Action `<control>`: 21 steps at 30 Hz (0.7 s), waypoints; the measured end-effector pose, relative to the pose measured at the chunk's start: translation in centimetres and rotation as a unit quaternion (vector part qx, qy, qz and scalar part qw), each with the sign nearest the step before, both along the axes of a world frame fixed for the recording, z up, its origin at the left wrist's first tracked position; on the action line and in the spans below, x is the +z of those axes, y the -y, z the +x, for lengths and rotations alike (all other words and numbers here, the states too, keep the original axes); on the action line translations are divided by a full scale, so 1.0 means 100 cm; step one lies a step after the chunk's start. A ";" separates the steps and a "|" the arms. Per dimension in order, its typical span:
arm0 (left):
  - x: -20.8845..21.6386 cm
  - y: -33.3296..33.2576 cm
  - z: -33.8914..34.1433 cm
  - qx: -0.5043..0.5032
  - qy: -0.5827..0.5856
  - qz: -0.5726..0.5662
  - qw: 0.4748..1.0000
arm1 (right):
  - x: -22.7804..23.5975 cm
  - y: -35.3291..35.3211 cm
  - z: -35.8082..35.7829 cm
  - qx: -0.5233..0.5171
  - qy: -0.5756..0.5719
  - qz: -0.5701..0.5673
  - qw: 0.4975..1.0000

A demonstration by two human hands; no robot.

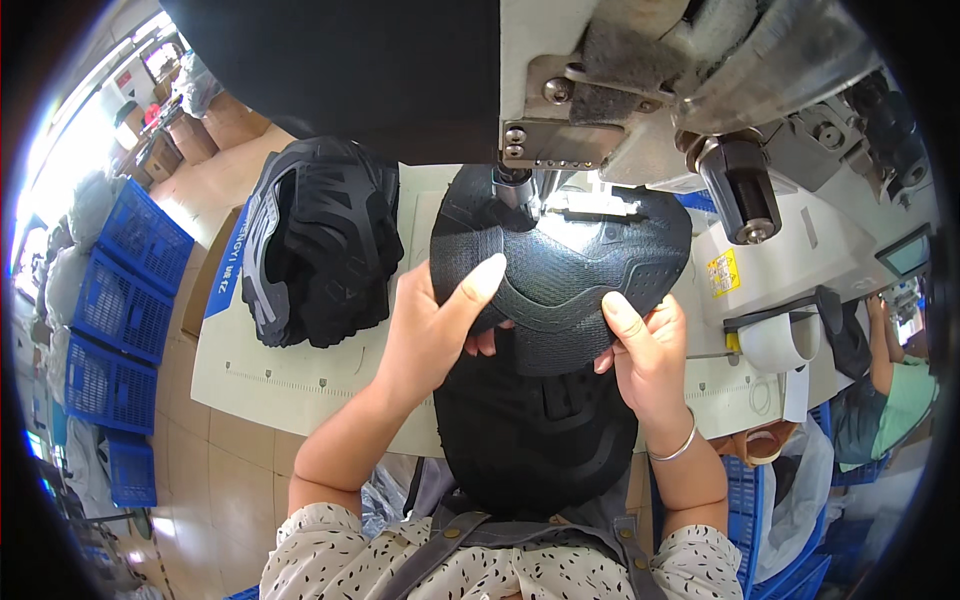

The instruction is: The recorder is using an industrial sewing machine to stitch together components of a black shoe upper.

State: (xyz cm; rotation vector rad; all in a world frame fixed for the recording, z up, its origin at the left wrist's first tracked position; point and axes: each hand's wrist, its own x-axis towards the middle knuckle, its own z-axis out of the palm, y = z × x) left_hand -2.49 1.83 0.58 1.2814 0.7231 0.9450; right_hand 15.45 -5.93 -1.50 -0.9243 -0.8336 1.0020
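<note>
Both my hands hold a black mesh shoe upper (565, 285) with raised overlays. Its far edge lies beneath the sewing machine (590, 145), under the presser parts (515, 188), where a bright lamp shines on it. My left hand (435, 325) grips the left side, thumb flat on top and fingers curled below. On the right edge, my right hand (648, 350) pinches the upper between thumb and fingers. More black shoe pieces (540, 450) hang over the table's front edge toward my lap, partly covered by the upper. The needle point cannot be made out.
To the left on the white table (290, 380) stands a pile of black and grey shoe uppers (325, 245). Blue crates (120, 310) line the floor at left. A white tape-like roll (780, 342) sits at right, with another person (890, 400) beyond.
</note>
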 end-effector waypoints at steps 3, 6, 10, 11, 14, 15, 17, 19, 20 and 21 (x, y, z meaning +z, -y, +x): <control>-0.004 0.012 -0.001 -0.017 -0.015 0.027 0.999 | 0.000 0.002 -0.003 0.032 -0.003 -0.003 0.999; -0.010 0.024 -0.003 -0.002 -0.056 -0.004 0.998 | 0.000 0.005 -0.008 0.051 -0.012 -0.005 0.999; -0.023 0.033 0.000 -0.076 0.043 0.026 0.996 | 0.000 0.010 -0.017 0.071 0.006 -0.038 0.997; -0.026 0.033 0.001 -0.109 0.061 0.051 0.991 | 0.000 0.010 -0.018 0.063 -0.003 -0.031 0.998; -0.031 0.031 0.011 -0.121 0.038 0.160 0.979 | -0.002 0.009 -0.023 0.089 -0.004 -0.030 0.996; -0.029 0.031 0.014 -0.137 0.028 0.127 0.982 | -0.002 0.008 -0.024 0.094 -0.008 -0.023 0.995; -0.024 0.030 0.021 -0.152 0.018 0.093 0.984 | -0.001 0.008 -0.027 0.120 0.001 -0.035 0.992; -0.015 0.032 0.026 0.008 -0.009 -0.024 1.000 | 0.002 0.013 -0.029 0.101 -0.020 -0.048 0.993; -0.013 0.034 0.035 0.077 0.053 0.031 0.995 | 0.005 0.018 -0.027 0.139 0.034 -0.096 0.985; -0.009 0.032 0.034 0.078 0.053 0.032 0.995 | 0.008 0.024 -0.024 0.170 0.095 -0.158 0.968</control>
